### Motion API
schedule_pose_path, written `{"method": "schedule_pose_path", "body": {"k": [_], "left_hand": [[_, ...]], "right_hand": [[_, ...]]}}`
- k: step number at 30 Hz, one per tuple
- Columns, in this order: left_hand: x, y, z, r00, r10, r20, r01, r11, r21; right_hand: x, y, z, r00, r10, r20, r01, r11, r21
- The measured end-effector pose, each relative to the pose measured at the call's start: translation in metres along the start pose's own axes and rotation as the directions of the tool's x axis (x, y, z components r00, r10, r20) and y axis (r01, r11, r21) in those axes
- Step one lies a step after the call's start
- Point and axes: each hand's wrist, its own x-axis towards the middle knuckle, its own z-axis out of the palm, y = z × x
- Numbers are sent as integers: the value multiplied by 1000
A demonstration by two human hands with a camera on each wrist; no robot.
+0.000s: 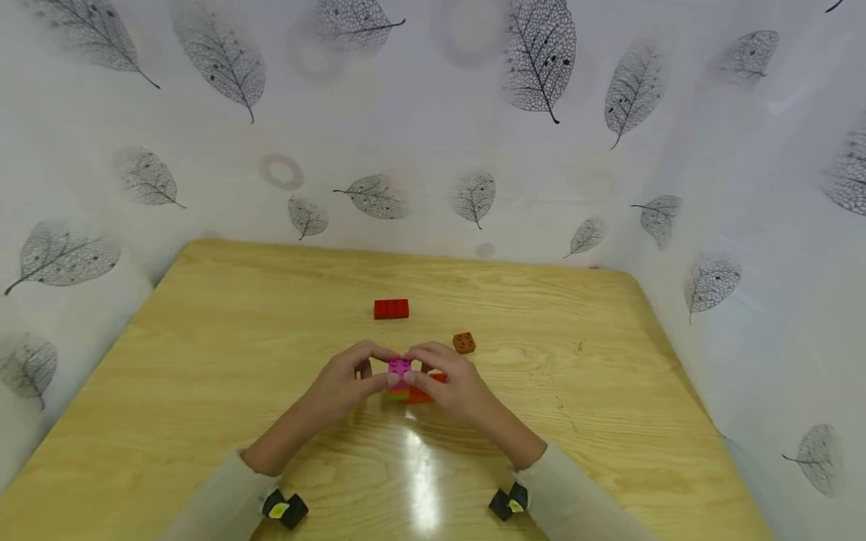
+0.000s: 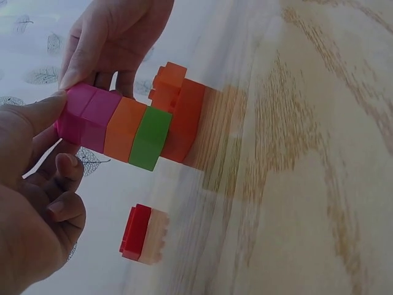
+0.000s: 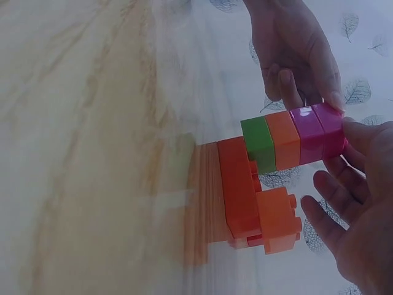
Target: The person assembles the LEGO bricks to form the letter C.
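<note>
Two magenta bricks [image 1: 399, 368] [image 2: 92, 120] [image 3: 310, 135] top an upright stack, above an orange brick [image 2: 124, 129] [image 3: 284, 141] and a green one [image 2: 150, 138] [image 3: 258, 144]. The stack stands on one end of a long red-orange brick [image 2: 191, 120] [image 3: 238, 190]; an orange block [image 2: 169, 86] [image 3: 276, 215] sits toward its other end. From the left, my left hand [image 1: 345, 383] [image 2: 37, 184] [image 3: 295, 49] pinches the topmost magenta brick. My right hand [image 1: 456, 385] [image 2: 113, 31] [image 3: 374, 203] holds the same brick from the right with thumb and fingers.
Farther back on the wooden table [image 1: 237, 323] lies a red brick [image 1: 391, 309] [image 2: 136, 232]. A small brown-orange brick [image 1: 464, 343] sits behind my right hand. Leaf-printed white sheeting [image 1: 406, 143] surrounds the table's back and sides.
</note>
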Motion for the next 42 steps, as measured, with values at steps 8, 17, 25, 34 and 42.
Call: {"method": "schedule_pose_path", "body": {"k": [8,17,25,34,42], "left_hand": [[3,1,0,1000,-4,18,3,999,32],[1,-3,-1,1000,11,19,-12,1000,24],[1,-4,-1,999,12,32,-12,1000,15],[2,-2,-1,999,19,37,-19,1000,5],[2,-3,-1,999,31,34,-30,999,-10]], "right_hand": [[-2,1,0,1000,7,-18,-7,1000,6],[-4,3,4,999,17,-42,-16,1000,11],[-5,5,4,999,30,-34,-30,1000,-4],[-5,4,2,998,63,-12,-62,997,34],[-3,4,1,992,123,27,-126,986,113]]}}
